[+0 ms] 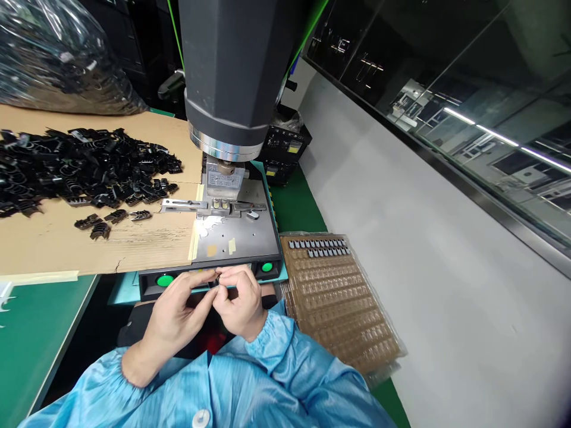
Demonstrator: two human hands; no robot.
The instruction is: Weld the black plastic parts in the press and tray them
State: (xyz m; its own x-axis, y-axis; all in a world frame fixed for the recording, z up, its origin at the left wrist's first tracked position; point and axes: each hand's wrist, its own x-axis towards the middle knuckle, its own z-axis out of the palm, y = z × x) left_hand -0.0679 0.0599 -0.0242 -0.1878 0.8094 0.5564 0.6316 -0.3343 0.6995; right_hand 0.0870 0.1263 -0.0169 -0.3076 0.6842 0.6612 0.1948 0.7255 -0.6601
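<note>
Hands are met right in front of the press base [236, 238], just past its green buttons. A tiny dark part [217, 279] is pinched between the fingertips of both: the left hand [176, 312] has its grip pressed together on it from one side, the right hand [238, 303] is curled tight on it from the other. The part is so small it's mostly hidden by the fingers, so its shape can't really be made out.

Left of the press base, a big heap of black plastic pieces [80, 169] is spread over a cardboard sheet [66, 244], with a few strays sat nearer the press. Right of the press base, a brownish blister tray [339, 303] is laid on the tabletop [294, 208], only its far two rows filled with small dark parts. Above the press base the grey machine head [232, 77] is hung.
</note>
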